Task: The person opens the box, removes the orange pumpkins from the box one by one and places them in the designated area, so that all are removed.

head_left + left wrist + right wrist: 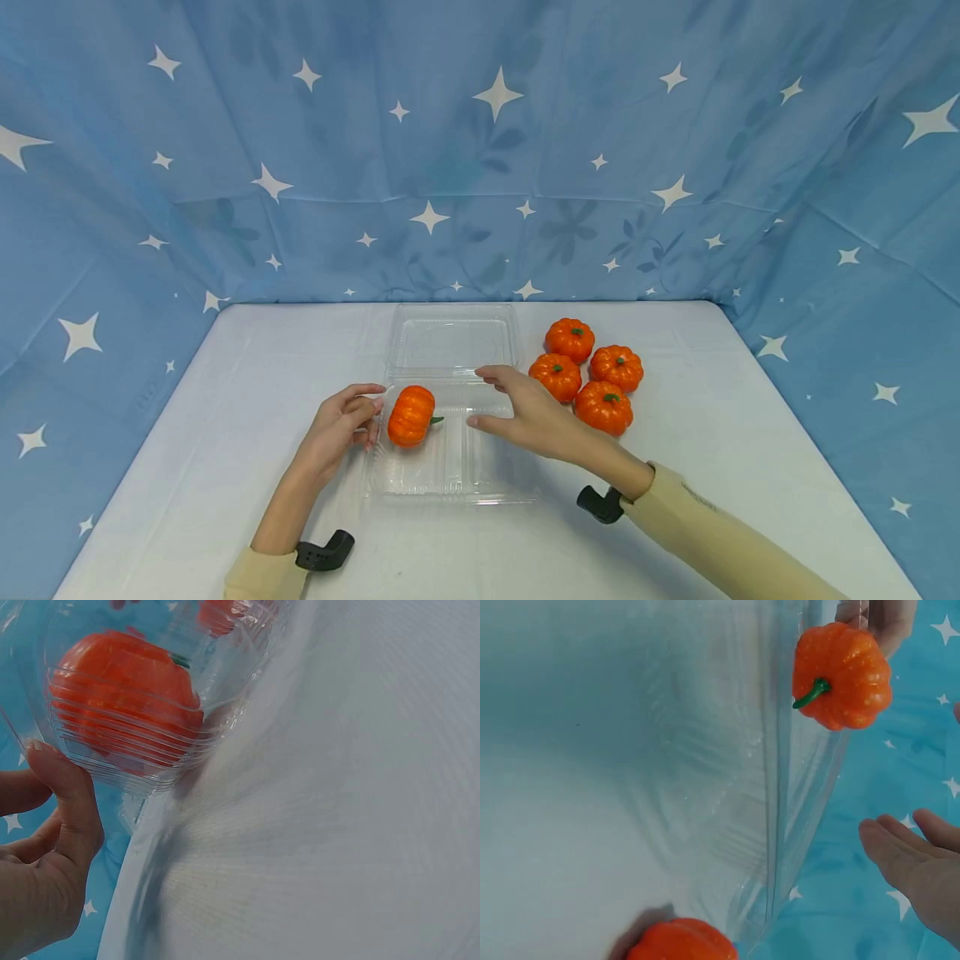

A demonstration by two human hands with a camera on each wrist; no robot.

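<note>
A clear plastic clamshell container (491, 467) lies on the table with its lid (453, 340) folded back toward the curtain. One orange toy pumpkin (411, 416) rests on its side in the left compartment, its green stem pointing right. At the container's left rim, my left hand (337, 429) pinches the edge between thumb and fingers; the left wrist view shows the thumb tip (36, 746) right at that rim. My right hand (536, 421) hovers over the right compartment, fingers extended and thumb spread apart, holding nothing. In the right wrist view its fingers (922, 859) are straight.
Several more orange pumpkins (603, 407) stand in a cluster right of the container, stems up, close beside the right hand. A white cloth (285, 350) covers the table. Blue curtains (337, 267) with white stars enclose the back and sides.
</note>
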